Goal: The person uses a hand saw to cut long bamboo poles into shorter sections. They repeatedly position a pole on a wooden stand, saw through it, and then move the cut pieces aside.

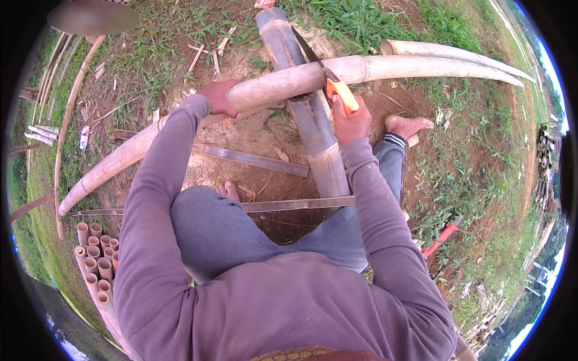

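Note:
A long pale bamboo pole (277, 85) lies crosswise in front of me, resting over a thicker grey bamboo log (316, 129). My left hand (218, 98) is wrapped round the pole, left of the log. In my right hand (351, 120) is the orange handle of a hand saw (341, 90), gripped just on the near side of the pole. The saw's dark blade crosses the pole near the log and points away from me, up and to the left. How deep the blade sits in the bamboo I cannot tell.
Another bamboo pole (442, 49) lies on the grass at the far right. Several short cut bamboo tubes (99, 253) are stacked at the lower left. Split bamboo strips (253, 159) lie across the ground before my knees. A red-handled tool (441, 239) rests on the grass at right.

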Available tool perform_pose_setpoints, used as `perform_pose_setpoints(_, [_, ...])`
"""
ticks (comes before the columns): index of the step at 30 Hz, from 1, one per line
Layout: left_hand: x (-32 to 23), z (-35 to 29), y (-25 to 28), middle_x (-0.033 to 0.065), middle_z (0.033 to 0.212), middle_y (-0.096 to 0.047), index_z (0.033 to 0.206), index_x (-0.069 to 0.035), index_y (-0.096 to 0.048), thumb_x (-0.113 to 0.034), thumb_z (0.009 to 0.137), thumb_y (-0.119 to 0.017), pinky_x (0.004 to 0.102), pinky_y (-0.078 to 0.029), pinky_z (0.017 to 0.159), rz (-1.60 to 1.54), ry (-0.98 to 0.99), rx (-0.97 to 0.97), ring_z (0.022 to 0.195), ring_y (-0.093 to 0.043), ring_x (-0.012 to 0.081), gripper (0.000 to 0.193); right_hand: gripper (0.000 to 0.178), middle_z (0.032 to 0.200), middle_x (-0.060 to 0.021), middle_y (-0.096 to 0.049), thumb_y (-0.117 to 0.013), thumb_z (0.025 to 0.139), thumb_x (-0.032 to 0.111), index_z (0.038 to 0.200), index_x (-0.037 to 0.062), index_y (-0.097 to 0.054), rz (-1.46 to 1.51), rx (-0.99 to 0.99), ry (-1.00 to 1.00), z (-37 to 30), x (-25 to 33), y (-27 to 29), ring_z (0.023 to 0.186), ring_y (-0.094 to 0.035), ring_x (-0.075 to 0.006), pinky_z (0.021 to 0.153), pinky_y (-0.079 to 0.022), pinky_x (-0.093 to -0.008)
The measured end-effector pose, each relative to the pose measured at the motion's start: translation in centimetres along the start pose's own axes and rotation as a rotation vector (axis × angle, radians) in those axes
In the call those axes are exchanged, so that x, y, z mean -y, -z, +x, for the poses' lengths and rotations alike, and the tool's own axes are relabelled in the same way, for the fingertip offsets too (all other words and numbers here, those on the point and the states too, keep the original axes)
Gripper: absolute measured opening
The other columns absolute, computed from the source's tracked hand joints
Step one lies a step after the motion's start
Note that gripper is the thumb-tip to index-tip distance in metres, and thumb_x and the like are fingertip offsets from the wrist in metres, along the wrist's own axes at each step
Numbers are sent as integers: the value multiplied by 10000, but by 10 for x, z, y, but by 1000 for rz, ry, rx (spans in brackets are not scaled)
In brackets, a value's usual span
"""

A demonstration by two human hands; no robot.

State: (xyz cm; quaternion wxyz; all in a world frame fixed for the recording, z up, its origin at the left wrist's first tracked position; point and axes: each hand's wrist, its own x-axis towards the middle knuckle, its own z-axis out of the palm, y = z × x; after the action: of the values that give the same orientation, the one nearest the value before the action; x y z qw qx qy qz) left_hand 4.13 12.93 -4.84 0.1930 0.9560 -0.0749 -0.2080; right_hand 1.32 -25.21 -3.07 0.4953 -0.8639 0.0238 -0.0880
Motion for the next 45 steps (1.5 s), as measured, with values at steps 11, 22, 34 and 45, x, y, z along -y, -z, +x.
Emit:
perform_pose_setpoints(11, [27,-77,-29,157,1304,-707,1507,-201,-508,-414,676,-934,516,-554,1053,186,285,-197,1178,-711,389,959,417,1186,-225,-761,-730,1010,274,1332,14,-680,136,43,5,13,7,-5,1099,-752,-374,963,-570,-414])
perform_pose_setpoints(22, [33,-85,-36,165,1242,-708,1449,-191,-539,-365,657,-924,505,-580,988,176,269,-283,1125,-722,398,898,412,1307,-217,-736,-662,1036,122,1406,-55,-625,82,27,112,-167,1,126,1153,-754,-276,987,-588,-386])
perform_pose_setpoints(34, [35,-85,-36,182,1235,-705,1478,-189,-524,-361,658,-911,513,-583,977,186,263,-270,1125,-724,409,923,437,1277,-203,-753,-651,1039,85,1438,-83,-593,93,36,162,-168,-2,120,1121,-755,-201,948,-603,-336])
perform_pose_setpoints(45, [23,-87,-32,164,1230,-708,1452,-201,-524,-364,673,-916,517,-582,982,194,280,-163,1141,-724,391,887,401,1257,-199,-763,-710,1018,143,1383,-17,-670,29,-20,157,-40,-15,20,1077,-761,-257,969,-575,-364])
